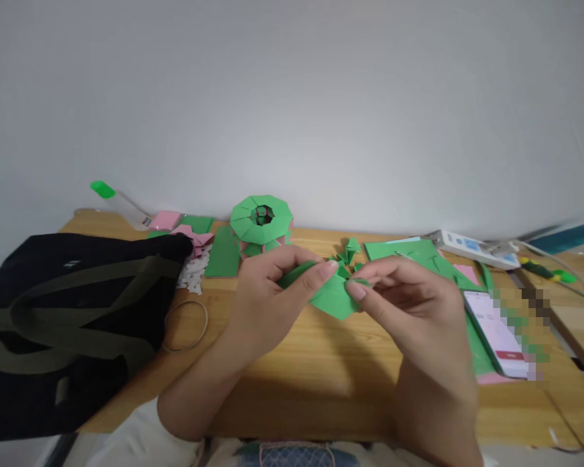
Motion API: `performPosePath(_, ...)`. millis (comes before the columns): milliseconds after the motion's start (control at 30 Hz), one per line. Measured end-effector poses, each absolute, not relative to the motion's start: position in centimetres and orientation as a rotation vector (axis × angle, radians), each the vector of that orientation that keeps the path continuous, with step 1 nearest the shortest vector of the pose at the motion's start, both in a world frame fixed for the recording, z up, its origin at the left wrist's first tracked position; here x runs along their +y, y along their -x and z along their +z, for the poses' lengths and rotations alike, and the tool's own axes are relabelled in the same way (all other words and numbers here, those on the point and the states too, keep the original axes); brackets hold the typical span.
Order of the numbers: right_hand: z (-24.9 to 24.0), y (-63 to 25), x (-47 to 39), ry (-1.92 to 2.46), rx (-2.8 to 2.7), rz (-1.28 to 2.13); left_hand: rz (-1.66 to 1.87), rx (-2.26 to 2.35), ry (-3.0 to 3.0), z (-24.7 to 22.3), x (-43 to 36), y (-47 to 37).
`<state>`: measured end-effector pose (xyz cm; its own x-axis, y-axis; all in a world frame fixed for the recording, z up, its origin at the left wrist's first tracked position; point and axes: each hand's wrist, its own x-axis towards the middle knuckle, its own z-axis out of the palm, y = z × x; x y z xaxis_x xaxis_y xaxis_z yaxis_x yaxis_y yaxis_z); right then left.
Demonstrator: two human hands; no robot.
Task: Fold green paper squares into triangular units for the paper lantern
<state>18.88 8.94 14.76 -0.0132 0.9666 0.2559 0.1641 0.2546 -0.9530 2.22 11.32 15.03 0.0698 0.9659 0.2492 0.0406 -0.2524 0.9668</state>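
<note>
A folded piece of green paper (338, 299) is held up over the front middle of the wooden table, between both hands. My left hand (279, 295) pinches its left part between thumb and fingers. My right hand (403, 295) grips the right edge with thumb and fingertips. Just behind the hands lie small folded green pieces (351, 250), partly hidden by them. A ring-shaped green and pink paper model (261, 220) stands behind my left hand.
A black bag (78, 324) covers the table's left side, beside a thin loop (205, 324) and paper scraps (193, 272). On the right are green sheets (394, 250), a phone (499, 334), a power strip (477, 248) and a cable. A wall rises behind.
</note>
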Motion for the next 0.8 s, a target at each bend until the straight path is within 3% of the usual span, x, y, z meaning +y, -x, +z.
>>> performPosePath(233, 15.16, -18.82, 9.15, 1.085, -1.311, 1.109, 1.323, 1.055, -1.489, 15.06, 11.27, -2.39)
performPosePath(800, 15.61, -19.11, 8.7, 1.071, -1.337, 1.056, 1.177, 0.952, -1.207, 14.62, 11.49, -2.68)
